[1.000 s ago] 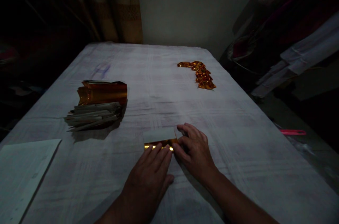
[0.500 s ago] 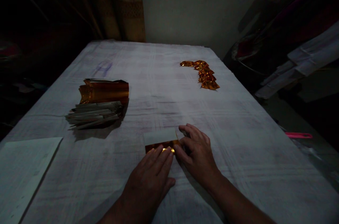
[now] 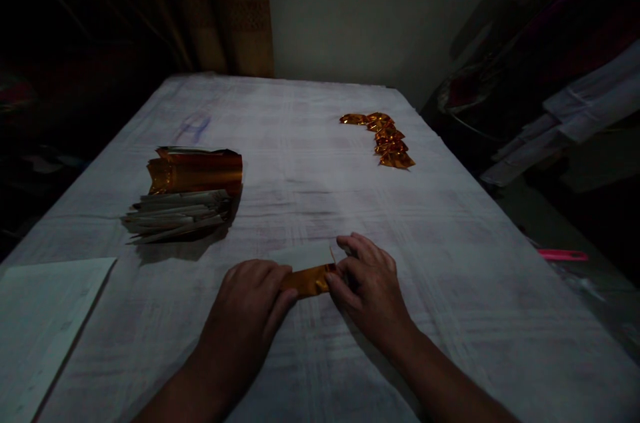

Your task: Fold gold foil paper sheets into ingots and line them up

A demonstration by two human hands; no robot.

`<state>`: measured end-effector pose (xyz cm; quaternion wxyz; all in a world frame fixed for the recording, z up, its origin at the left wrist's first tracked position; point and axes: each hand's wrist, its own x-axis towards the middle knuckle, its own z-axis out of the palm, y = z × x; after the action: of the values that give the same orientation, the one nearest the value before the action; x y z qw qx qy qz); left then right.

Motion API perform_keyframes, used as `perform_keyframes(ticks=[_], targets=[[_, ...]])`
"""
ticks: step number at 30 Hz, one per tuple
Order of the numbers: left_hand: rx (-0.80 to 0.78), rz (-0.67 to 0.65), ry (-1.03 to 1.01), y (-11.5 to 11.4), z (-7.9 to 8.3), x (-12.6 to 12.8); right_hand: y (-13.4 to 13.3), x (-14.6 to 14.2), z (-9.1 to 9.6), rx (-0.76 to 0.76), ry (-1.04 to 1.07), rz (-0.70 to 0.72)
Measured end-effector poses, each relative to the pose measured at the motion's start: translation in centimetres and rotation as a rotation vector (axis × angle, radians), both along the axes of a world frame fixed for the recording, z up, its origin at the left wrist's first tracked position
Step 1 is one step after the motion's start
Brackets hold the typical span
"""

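Between my hands, near the table's front, lies a sheet of gold foil paper (image 3: 309,282), folded so a shiny gold strip faces up and a pale backing shows beyond it. My left hand (image 3: 253,300) pinches the strip's left end between thumb and fingers. At the right end, my right hand (image 3: 373,283) grips the paper's edge with thumb and fingertips, its other fingers curled. Folded gold foil pieces (image 3: 390,140) lie in a curved row at the far right of the table.
To the left stands a stack of bent gold foil papers (image 3: 200,173) with grey-backed sheets (image 3: 180,213) in front. A white sheet (image 3: 55,316) lies at the near left. The table (image 3: 450,263) has a pale plaid cover. A pink handle (image 3: 563,254) shows beyond its right edge.
My left hand has gone from lying flat on the foil strip to pinching its left end, moving leftward. My right hand has stayed at the right end.
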<state>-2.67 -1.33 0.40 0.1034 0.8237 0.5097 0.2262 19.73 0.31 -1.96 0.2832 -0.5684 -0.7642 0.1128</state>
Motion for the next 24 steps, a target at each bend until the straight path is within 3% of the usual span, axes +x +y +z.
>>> perform_keyframes(ticks=[13,24], targets=[[-0.052,0.061,0.068,0.28,0.32,-0.32,-0.07,-0.10,0.30,-0.014,-0.024,0.000],[-0.199,0.050,0.045,0.26,0.70,-0.47,-0.02,0.06,0.23,0.000,-0.017,0.013]])
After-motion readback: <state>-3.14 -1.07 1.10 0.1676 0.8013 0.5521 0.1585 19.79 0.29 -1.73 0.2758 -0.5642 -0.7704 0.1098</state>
